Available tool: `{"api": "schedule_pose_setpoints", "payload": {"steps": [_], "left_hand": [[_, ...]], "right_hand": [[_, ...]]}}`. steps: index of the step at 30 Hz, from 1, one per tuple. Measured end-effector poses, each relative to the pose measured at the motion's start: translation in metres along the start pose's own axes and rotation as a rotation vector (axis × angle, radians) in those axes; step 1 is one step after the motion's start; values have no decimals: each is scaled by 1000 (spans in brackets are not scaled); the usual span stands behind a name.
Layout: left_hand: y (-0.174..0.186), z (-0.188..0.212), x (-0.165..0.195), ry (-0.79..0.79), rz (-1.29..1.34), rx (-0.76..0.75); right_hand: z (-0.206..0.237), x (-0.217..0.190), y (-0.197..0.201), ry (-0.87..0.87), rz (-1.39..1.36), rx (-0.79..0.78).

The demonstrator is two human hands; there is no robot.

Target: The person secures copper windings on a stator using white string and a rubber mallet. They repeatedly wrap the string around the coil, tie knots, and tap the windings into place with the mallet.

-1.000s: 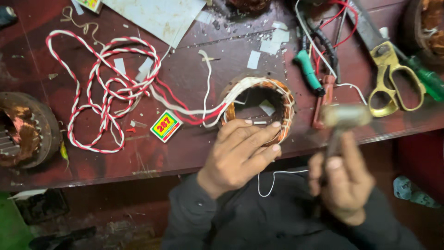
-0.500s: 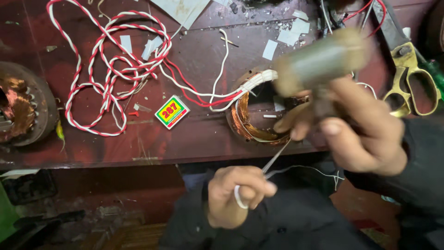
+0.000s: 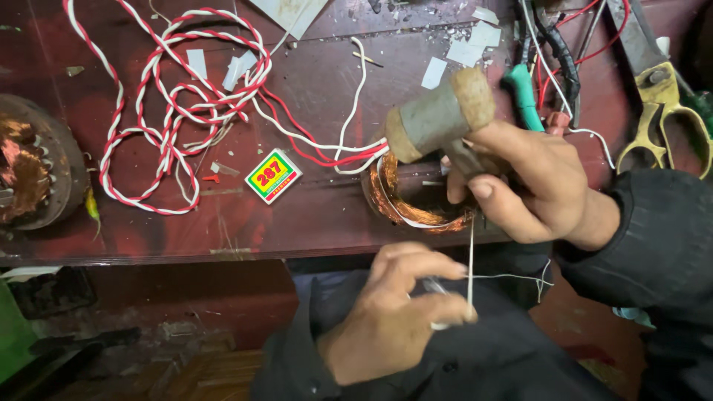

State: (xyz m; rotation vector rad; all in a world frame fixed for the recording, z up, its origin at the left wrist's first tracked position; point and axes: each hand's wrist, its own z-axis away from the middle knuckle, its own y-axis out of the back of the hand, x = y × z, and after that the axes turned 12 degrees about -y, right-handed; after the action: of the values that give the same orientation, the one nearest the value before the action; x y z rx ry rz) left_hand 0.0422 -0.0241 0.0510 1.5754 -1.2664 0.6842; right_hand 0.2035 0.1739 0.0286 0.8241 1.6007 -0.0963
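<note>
Head view looking down on a dark red wooden desk (image 3: 312, 223). Right hand (image 3: 520, 182) closing tight around the handle of a grey cylindrical wooden-headed mallet (image 3: 438, 115), holding its head just above the 12 o'clock rim of a round copper-wound stator coil (image 3: 416, 208) sitting at the desk's near edge. Left hand (image 3: 394, 319) hanging below the desk edge, at 6 o'clock from the coil, fingers curling in and pinching a thin white thread (image 3: 471, 260) running straight up to the coil; a small metal piece seeming to lie in the same pinch, too blurred to name. Lying at 9 o'clock from the coil, well apart, a small yellow and green matchbox (image 3: 272, 176). Spreading at 10 o'clock, loops of twisted red and white wire (image 3: 171, 119), with loose ends reaching the coil's rim. Resting at 2 o'clock, far across the desk, yellow-handled metal scissors (image 3: 661, 96). Showing at 1 o'clock, just beyond the right hand, a green-handled tool (image 3: 524, 93). Sitting at the far 9 o'clock edge, partly cut off, another round copper-wound motor part (image 3: 30, 171).
</note>
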Motion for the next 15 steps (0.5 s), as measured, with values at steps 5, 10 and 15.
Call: {"api": "schedule_pose_setpoints", "payload": {"steps": [5,10,15], "left_hand": [[-4,-21,-20,-176,805,162],[-8,-21,-27,-128,1142,257],[3,-12,-26,-116,1026,260]], "right_hand": [[-1,1,2,-60,-9,-22],[-4,7,5,63,69,-10],[-5,11,7,57,63,0]]}}
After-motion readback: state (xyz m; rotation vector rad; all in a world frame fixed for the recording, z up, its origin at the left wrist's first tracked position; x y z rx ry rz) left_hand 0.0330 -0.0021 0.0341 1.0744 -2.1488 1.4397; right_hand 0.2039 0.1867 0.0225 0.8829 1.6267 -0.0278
